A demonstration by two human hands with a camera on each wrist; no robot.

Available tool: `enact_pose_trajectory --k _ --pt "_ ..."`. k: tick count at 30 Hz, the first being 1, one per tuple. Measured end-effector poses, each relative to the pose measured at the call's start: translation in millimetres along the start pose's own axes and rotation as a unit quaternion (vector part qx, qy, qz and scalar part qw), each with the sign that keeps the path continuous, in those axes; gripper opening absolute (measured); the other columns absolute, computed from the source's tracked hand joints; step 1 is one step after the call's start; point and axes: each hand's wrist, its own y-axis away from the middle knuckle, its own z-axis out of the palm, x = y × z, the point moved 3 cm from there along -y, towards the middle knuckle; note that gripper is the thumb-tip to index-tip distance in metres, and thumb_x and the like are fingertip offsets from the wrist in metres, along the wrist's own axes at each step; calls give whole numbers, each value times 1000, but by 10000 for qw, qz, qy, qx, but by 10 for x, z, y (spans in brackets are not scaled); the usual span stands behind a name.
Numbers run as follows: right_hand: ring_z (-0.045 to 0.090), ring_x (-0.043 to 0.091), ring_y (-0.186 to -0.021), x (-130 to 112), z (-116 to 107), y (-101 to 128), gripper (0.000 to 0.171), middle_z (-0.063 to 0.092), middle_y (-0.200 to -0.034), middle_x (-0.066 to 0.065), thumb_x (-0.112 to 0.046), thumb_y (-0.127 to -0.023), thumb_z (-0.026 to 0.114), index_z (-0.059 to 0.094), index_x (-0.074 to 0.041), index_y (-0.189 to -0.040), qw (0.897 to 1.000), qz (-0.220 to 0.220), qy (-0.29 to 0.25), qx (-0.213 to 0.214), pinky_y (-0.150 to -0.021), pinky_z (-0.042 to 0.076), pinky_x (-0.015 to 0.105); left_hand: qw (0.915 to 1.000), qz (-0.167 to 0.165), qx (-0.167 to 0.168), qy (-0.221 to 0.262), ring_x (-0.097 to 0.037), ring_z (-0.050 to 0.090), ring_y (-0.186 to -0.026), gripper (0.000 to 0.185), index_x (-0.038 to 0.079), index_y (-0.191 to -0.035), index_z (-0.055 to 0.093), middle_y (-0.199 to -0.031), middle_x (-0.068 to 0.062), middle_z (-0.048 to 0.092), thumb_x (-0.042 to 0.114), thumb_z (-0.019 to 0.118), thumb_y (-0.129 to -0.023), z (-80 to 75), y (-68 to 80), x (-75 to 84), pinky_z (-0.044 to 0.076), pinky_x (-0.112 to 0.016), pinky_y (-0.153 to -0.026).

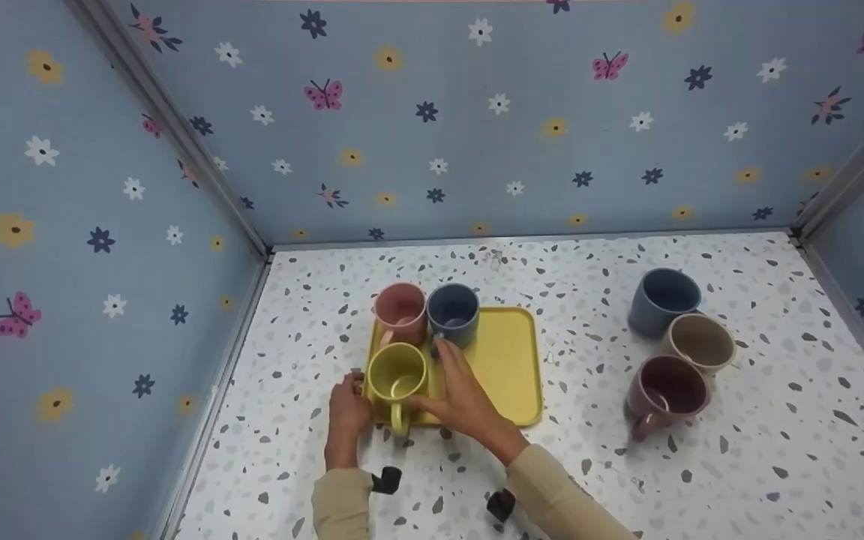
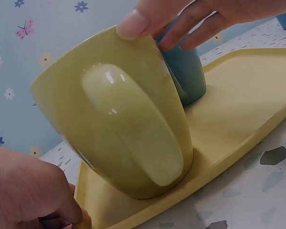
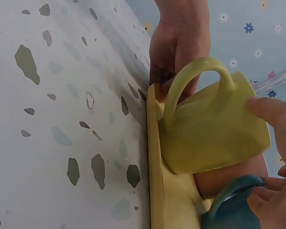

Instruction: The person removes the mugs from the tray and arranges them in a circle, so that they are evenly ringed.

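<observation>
A yellow mug [image 1: 397, 373] stands upright at the near left corner of a yellow tray [image 1: 511, 367], its handle toward the person. Behind it on the tray are a pink mug [image 1: 400, 315] and a blue mug [image 1: 453, 315], side by side. My left hand [image 1: 349, 409] grips the tray's left edge near that corner, with curled fingers [image 2: 74, 212]. Above the tray, my right hand [image 1: 466, 397] is spread: its thumb [image 3: 264, 107] touches the yellow mug near the rim, while its other fingers [image 3: 271, 191] reach the blue mug's handle.
On the speckled table [image 1: 582, 480] at the right stand a second blue mug [image 1: 661, 304], a beige mug [image 1: 700, 343] and a mauve mug [image 1: 664, 390], close together. Patterned blue panels [image 1: 462, 135] enclose the table at the back and sides. The tray's right half is bare.
</observation>
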Motion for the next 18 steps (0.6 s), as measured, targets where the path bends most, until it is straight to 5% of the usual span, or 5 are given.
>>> enact_pose_trajectory --k 8,18 --pt "34 25 -138 -123 53 -22 99 36 -149 14 -49 -75 75 28 -1 -148 9971 -302 636 297 -112 31 39 9999 -34 20 95 -34 58 -94 48 -2 -124 55 -100 -23 61 -10 42 -78 -17 -4 5 47 -45 -83" --pt "30 25 -141 -264 171 -90 100 26 -155 16 -41 -78 75 18 -5 -152 9993 6 231 -279 -112 31 38 10000 -52 -3 -41 -33 58 -93 47 -1 -124 56 -100 -22 61 -9 44 -79 -3 -7 -3 46 -45 -84"
